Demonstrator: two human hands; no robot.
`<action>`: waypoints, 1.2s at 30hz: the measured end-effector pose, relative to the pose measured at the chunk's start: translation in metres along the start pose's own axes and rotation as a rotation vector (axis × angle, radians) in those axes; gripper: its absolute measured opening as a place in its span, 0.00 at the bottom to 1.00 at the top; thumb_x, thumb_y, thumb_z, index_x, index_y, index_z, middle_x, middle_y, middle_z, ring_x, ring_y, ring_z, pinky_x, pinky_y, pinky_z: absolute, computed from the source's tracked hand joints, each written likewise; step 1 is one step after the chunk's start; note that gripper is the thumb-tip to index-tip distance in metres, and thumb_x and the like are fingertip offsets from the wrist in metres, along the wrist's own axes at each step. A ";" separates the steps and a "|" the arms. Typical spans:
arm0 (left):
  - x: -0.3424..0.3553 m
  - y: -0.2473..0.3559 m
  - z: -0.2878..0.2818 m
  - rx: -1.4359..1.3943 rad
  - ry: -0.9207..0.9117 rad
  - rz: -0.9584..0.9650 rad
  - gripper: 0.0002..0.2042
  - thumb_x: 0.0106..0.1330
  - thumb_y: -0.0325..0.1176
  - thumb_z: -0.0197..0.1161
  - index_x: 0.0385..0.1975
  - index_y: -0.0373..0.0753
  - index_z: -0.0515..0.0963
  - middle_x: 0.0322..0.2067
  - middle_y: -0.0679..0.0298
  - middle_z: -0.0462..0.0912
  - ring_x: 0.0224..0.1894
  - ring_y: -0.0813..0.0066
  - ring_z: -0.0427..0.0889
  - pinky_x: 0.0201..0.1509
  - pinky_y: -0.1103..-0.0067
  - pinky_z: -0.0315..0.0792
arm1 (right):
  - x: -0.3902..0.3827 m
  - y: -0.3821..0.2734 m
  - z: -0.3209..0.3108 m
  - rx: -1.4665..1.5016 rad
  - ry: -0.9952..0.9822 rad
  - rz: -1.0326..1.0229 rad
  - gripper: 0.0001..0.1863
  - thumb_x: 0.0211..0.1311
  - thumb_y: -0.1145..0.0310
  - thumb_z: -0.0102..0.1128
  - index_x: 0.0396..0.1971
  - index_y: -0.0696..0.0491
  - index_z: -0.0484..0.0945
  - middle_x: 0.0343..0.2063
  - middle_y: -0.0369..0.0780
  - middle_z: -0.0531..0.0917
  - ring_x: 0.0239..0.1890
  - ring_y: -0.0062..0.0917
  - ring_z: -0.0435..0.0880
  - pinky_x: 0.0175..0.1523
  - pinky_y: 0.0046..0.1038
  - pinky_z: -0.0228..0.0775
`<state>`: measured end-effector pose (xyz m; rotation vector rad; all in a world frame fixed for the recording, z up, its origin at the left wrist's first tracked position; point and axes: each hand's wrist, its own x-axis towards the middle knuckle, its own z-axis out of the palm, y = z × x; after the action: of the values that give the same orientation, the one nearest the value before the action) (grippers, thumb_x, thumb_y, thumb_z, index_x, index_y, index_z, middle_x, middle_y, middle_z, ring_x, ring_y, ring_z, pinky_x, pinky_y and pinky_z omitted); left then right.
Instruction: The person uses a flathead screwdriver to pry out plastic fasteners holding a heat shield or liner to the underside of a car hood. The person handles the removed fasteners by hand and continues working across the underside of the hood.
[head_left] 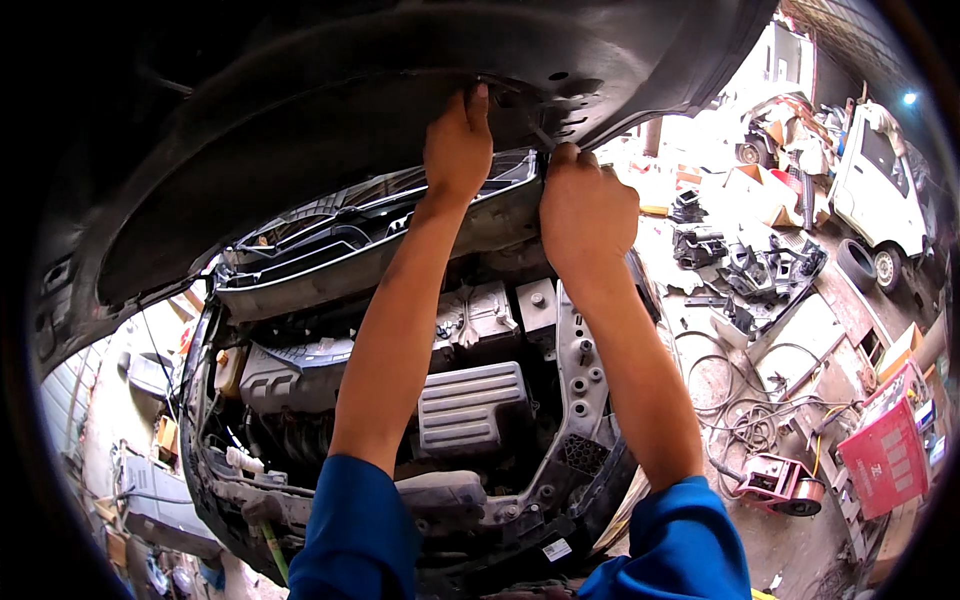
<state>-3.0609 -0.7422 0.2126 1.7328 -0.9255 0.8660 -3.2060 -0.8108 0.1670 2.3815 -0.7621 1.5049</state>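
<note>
Overhead is the dark underside of a raised car hood (300, 150), with slots and holes toward its right side. My left hand (460, 145) reaches up to it, thumb and fingers closed at the edge of a dark recess; what they pinch is too small to make out. To its right, my right hand (590, 205) is a fist seen from the back. A thin metal shaft (541, 134) sticks out of it, up and left toward the hood's underside. The tool's handle is hidden in the fist. Both forearms stretch over the engine bay (400, 480).
Below my arms are a ribbed silver-grey cover (472, 408) and a battery (478, 318). Car parts (745, 260), coiled cables (755, 425), a red wire-spool machine (780, 485) and a red box (885, 440) crowd the floor at right. A white vehicle (885, 185) stands farther back.
</note>
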 end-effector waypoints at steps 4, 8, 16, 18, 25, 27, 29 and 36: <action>0.003 -0.001 -0.011 0.014 -0.024 0.032 0.21 0.75 0.50 0.43 0.37 0.36 0.73 0.32 0.40 0.81 0.39 0.35 0.79 0.41 0.50 0.71 | 0.014 0.024 -0.004 -0.013 0.026 -0.247 0.02 0.52 0.73 0.55 0.26 0.54 0.76 0.21 0.42 0.83 0.23 0.32 0.86 0.25 0.31 0.77; 0.004 -0.002 -0.012 0.037 -0.010 0.063 0.20 0.75 0.48 0.44 0.38 0.35 0.73 0.33 0.39 0.81 0.39 0.35 0.78 0.42 0.51 0.71 | 0.034 0.054 -0.008 -0.060 0.118 -0.538 0.02 0.48 0.74 0.57 0.24 0.55 0.75 0.17 0.42 0.82 0.19 0.31 0.85 0.21 0.30 0.75; 0.005 -0.007 -0.006 -0.004 0.056 0.134 0.22 0.75 0.49 0.46 0.31 0.32 0.73 0.29 0.39 0.81 0.35 0.35 0.79 0.38 0.52 0.72 | 0.067 0.083 -0.007 -0.222 0.036 -0.738 0.06 0.59 0.69 0.53 0.30 0.56 0.73 0.17 0.41 0.82 0.19 0.31 0.84 0.22 0.33 0.74; 0.004 -0.008 -0.005 -0.060 0.011 0.076 0.23 0.75 0.49 0.47 0.30 0.31 0.73 0.25 0.41 0.80 0.30 0.40 0.81 0.36 0.56 0.72 | 0.075 0.088 -0.007 -0.281 -0.031 -0.747 0.06 0.58 0.69 0.53 0.32 0.56 0.74 0.17 0.42 0.82 0.19 0.31 0.84 0.22 0.33 0.74; 0.006 0.007 -0.014 -0.381 -0.227 -0.148 0.18 0.75 0.41 0.50 0.33 0.29 0.73 0.19 0.56 0.80 0.14 0.73 0.76 0.20 0.75 0.68 | 0.088 0.094 -0.013 -0.212 -0.081 -0.771 0.07 0.54 0.72 0.54 0.31 0.57 0.79 0.20 0.43 0.84 0.24 0.34 0.87 0.26 0.33 0.78; 0.006 0.009 -0.017 -0.392 -0.226 -0.160 0.16 0.75 0.39 0.50 0.35 0.30 0.74 0.20 0.58 0.81 0.12 0.77 0.74 0.17 0.77 0.65 | 0.091 0.096 -0.013 -0.210 -0.059 -0.792 0.06 0.55 0.71 0.54 0.30 0.57 0.78 0.19 0.42 0.84 0.23 0.34 0.86 0.26 0.33 0.77; 0.004 0.008 -0.015 -0.387 -0.204 -0.163 0.14 0.75 0.37 0.50 0.37 0.30 0.74 0.20 0.59 0.82 0.11 0.79 0.72 0.14 0.80 0.63 | 0.093 0.100 -0.009 -0.215 -0.011 -0.815 0.08 0.59 0.67 0.54 0.29 0.56 0.76 0.16 0.40 0.82 0.19 0.32 0.84 0.24 0.32 0.75; 0.005 0.006 -0.009 -0.518 -0.228 -0.134 0.13 0.75 0.36 0.50 0.38 0.31 0.75 0.21 0.59 0.83 0.11 0.81 0.72 0.14 0.81 0.63 | 0.100 0.115 0.007 -0.119 0.171 -0.892 0.14 0.67 0.60 0.54 0.26 0.53 0.72 0.13 0.38 0.80 0.13 0.29 0.80 0.20 0.31 0.70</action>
<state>-3.0646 -0.7359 0.2221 1.4320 -1.0583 0.3027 -3.2277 -0.9415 0.2429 2.0098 0.2440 1.1798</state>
